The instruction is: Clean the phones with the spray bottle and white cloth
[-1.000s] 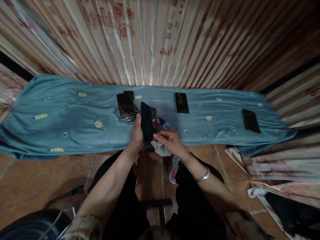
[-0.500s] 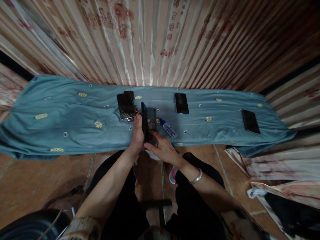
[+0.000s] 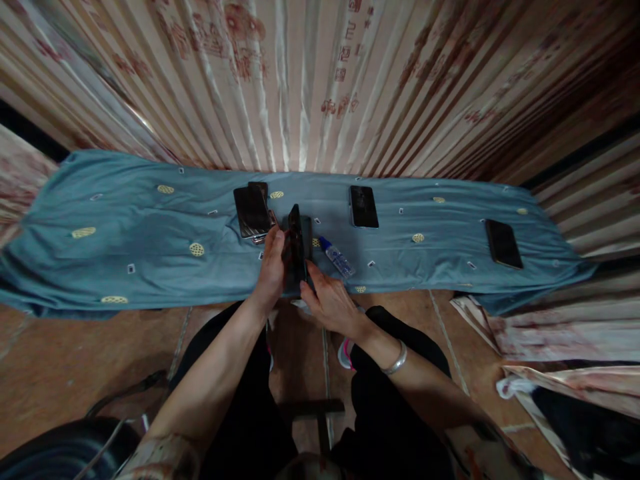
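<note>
A dark smartphone is held on edge over the cloth, its narrow side towards me. My right hand grips its lower end between thumb and fingers. My left hand is just left of the phone, fingers stretched forward along it; whether they touch it I cannot tell. A dark grey flat thing shows behind the phone, partly hidden. To the right lies a clear bottle with a blue cap. Beyond my left hand, several phones lie stacked.
A blue patterned cloth covers the long, narrow surface. One phone lies right of the middle and another phone near the right end. A pleated curtain hangs behind. A dark round object with cables is at lower left.
The held phone has shifted slightly right and tilted. My left hand has loosened from around it, its fingers straightened, while my right hand has moved a little right with the phone.
</note>
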A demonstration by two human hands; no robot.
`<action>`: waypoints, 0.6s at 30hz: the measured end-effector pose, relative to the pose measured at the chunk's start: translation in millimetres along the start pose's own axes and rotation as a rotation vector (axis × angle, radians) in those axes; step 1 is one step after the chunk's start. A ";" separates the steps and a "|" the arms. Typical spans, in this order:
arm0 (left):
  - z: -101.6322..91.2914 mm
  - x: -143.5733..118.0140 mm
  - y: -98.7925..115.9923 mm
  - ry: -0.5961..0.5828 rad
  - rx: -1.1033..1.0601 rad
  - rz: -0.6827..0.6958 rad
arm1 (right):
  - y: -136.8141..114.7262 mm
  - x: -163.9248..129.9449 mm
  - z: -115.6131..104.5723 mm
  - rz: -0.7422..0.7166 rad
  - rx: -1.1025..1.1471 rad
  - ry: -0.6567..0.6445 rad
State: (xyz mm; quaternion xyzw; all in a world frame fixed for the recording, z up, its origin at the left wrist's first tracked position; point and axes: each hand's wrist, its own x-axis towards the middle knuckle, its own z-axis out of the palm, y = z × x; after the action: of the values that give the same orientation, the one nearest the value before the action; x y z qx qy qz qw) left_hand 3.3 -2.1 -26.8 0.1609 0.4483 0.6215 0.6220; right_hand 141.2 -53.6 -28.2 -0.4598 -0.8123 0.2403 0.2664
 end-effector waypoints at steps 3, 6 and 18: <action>-2.5 1.5 6.5 0.071 0.023 0.052 | 5.5 2.5 -9.0 0.062 0.175 0.042; -2.7 4.3 9.9 0.049 -0.018 0.033 | 13.3 6.6 -14.6 0.203 0.417 0.121; 17.8 -5.7 12.9 -0.059 -0.091 -0.112 | 25.5 15.1 -8.5 0.453 0.801 0.106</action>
State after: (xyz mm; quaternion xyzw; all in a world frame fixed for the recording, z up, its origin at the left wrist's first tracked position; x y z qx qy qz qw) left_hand 9.7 1.3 -5.3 0.1253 0.4094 0.6004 0.6754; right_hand 156.0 -27.4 -34.9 -0.4983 -0.5198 0.5634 0.4051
